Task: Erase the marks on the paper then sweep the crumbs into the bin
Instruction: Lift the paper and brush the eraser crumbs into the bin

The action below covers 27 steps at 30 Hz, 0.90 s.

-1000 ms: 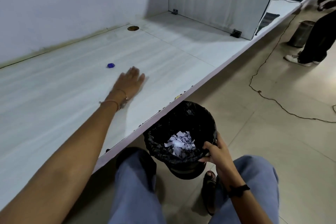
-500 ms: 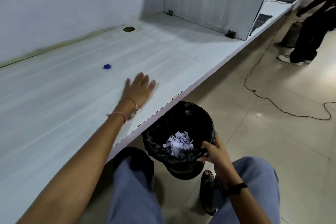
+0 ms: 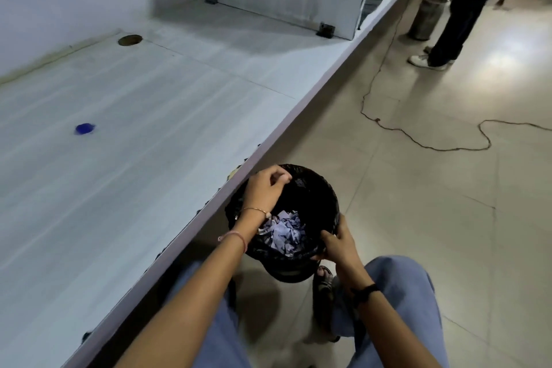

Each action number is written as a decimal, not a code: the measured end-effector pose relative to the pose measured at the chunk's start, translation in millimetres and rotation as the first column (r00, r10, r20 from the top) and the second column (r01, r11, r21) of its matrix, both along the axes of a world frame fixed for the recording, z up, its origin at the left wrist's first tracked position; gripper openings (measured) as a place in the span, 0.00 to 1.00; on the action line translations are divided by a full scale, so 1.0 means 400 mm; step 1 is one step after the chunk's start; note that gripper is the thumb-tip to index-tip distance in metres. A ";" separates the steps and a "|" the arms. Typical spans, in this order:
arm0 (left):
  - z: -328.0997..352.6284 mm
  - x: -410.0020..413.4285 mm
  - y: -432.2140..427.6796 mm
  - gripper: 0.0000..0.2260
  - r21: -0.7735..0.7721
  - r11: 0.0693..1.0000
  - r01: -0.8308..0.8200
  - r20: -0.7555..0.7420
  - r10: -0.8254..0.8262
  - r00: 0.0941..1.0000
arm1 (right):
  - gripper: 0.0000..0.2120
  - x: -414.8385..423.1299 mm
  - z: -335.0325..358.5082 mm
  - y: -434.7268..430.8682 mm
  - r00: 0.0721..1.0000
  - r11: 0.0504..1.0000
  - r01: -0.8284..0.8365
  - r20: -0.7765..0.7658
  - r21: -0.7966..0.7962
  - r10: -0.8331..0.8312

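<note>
- The left hand [image 3: 265,191] hangs over the far side of the round black bin lined with a black plastic bag [image 3: 330,197]; its forearm reaches forward from the lower left, with the wrist bent down over the opening
- Its fingers are curled in with the tips bunched against the thumb; whether anything is between them cannot be told
- The right hand [image 3: 337,243] clamps the bin's near rim, fingers wrapped over the liner's edge and the forearm coming up from the lower right
- The two hands are apart, at opposite sides of the opening
- The bin stands on the pale tiled floor [image 3: 418,233], tucked against the front edge of the long white desk top [image 3: 149,173] and between the person's knees in light blue trousers [image 3: 403,293]
- A heap of torn whitish paper scraps [image 3: 286,231] lies inside the bin
- A small round blue object [image 3: 84,128] sits alone on the desk, well apart from both hands
- A thin dark cable [image 3: 418,145] trails across the floor
</note>
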<state>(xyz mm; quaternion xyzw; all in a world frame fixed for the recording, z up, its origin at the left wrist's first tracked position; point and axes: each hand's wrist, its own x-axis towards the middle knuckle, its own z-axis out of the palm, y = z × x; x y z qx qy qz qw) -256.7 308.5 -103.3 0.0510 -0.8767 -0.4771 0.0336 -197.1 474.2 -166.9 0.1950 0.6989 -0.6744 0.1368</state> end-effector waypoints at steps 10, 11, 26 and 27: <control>-0.314 -0.241 0.079 0.08 0.339 0.908 -0.247 0.239 0.172 0.956 | 0.28 -0.247 -0.286 0.047 0.993 0.997 0.053 0.103 0.065 -0.059; -0.345 -0.258 0.086 0.08 0.378 0.889 -0.259 0.267 0.164 0.950 | 0.28 -0.267 -0.317 0.051 0.990 0.996 0.070 0.119 0.060 -0.077; -0.597 -0.354 0.135 0.21 0.592 0.704 -0.393 0.548 0.006 0.836 | 0.29 -0.355 -0.652 0.134 0.938 0.965 0.220 0.242 0.142 -0.250; -0.604 -0.355 0.135 0.21 0.601 0.689 -0.404 0.555 0.003 0.832 | 0.27 -0.357 -0.651 0.139 0.937 0.959 0.208 0.243 0.193 -0.252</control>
